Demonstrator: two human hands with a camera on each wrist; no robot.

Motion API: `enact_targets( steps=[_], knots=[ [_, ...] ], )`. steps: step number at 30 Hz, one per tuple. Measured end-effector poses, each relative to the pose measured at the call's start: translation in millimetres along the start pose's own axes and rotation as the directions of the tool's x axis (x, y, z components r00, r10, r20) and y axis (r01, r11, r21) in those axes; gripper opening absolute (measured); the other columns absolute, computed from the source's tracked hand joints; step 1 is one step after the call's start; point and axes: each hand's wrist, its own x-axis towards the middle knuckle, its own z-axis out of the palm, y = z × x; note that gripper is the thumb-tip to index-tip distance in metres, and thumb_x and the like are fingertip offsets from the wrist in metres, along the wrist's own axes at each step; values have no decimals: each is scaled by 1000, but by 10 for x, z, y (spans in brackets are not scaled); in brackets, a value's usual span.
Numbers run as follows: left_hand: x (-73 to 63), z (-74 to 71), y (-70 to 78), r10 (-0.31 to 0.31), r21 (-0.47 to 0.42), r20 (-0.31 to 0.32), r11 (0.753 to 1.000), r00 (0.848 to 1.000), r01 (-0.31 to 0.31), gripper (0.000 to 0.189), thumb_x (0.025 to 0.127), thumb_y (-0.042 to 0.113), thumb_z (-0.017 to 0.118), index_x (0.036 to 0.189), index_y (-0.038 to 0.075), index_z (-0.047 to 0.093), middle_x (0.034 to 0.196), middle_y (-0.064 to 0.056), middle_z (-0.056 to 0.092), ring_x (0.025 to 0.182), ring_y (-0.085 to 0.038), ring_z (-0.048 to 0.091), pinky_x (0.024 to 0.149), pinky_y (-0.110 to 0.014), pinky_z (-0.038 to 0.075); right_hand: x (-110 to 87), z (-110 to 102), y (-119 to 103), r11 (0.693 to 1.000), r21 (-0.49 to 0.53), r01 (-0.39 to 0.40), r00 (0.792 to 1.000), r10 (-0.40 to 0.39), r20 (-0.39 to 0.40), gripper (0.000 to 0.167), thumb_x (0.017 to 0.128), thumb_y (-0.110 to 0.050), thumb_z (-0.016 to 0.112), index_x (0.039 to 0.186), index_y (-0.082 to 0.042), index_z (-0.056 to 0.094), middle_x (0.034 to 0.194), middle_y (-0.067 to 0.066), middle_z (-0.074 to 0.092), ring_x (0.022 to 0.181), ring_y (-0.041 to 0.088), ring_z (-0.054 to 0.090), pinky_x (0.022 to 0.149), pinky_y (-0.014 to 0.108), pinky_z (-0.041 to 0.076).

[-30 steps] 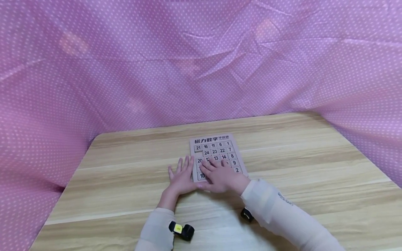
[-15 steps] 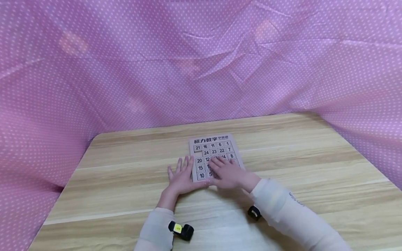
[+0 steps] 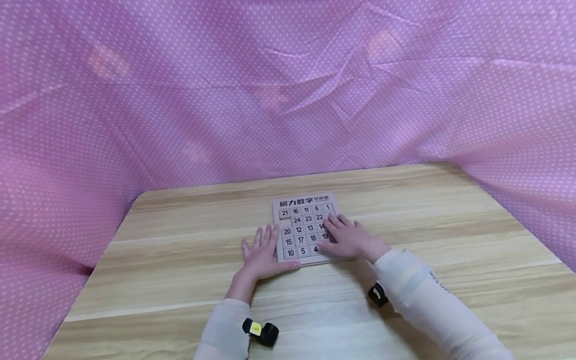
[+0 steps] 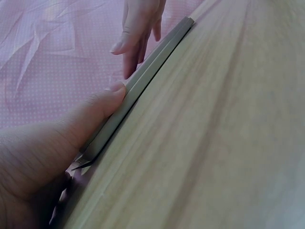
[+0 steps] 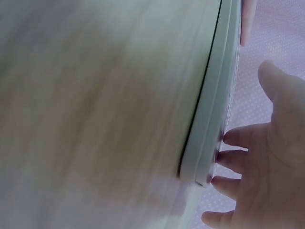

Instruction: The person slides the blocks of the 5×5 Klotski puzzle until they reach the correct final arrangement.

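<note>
A number sliding puzzle (image 3: 288, 220) lies flat on the table, its numbered square tiles in rows below a line of dark characters. A gap shows at the left end of the second row, under tile 21. My left hand (image 3: 262, 257) is at the board's near left corner, fingers spread along the left side and thumb on the near edge. In the left wrist view, that thumb (image 4: 102, 102) touches the board's edge. My right hand (image 3: 353, 239) is over the right-hand tiles and hides several of them. In the right wrist view, its fingertips are at the board's top surface.
The wood-grain table (image 3: 180, 240) extends around the board on all sides. Pink dotted cloth (image 3: 288, 100) hangs behind the table and along both sides. Each forearm wears a pale sleeve with a black wrist device (image 3: 261, 331).
My right hand has slid to the right across the board, uncovering the lower left and middle tiles. The left hand keeps its place, and the gap is in the same spot.
</note>
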Motion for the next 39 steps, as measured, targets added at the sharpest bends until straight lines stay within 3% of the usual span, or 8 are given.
enact_targets(
  steps=[11,28,34,39],
  knots=[
    [18,15,-4,4,4,-2,1000,1000,-4,116,52,81,47,140,15,7,142,-9,6,128,-27,-4,93,-55,-13,60,23,-107,999,-41,11,1000,-12,-12,69,86,-56,31,137,-11,25,140,13,17,126,33,10,95,56,13],
    [15,9,1,6,5,-2,1000,1000,-6,115,53,81,46,140,15,8,142,-8,5,128,-27,-4,93,-55,-13,80,12,-195,999,-8,50,999,-50,-13,66,87,-54,31,136,-10,27,140,12,19,126,33,11,95,57,12],
    [15,26,-8,2,10,4,1000,1000,-2,116,52,81,46,140,15,7,142,-8,6,128,-28,-4,93,-55,-13,-4,8,-151,998,1,64,998,-64,-10,67,86,-55,32,136,-10,27,140,13,18,125,35,12,94,57,14],
    [22,32,-9,-1,5,0,1000,1000,1,117,51,82,46,140,16,7,142,-8,5,128,-27,-5,93,-55,-13,-186,-2,-73,997,0,73,997,-73,-5,70,85,-55,37,135,-7,28,140,14,18,125,35,12,94,58,14]
  ],
)
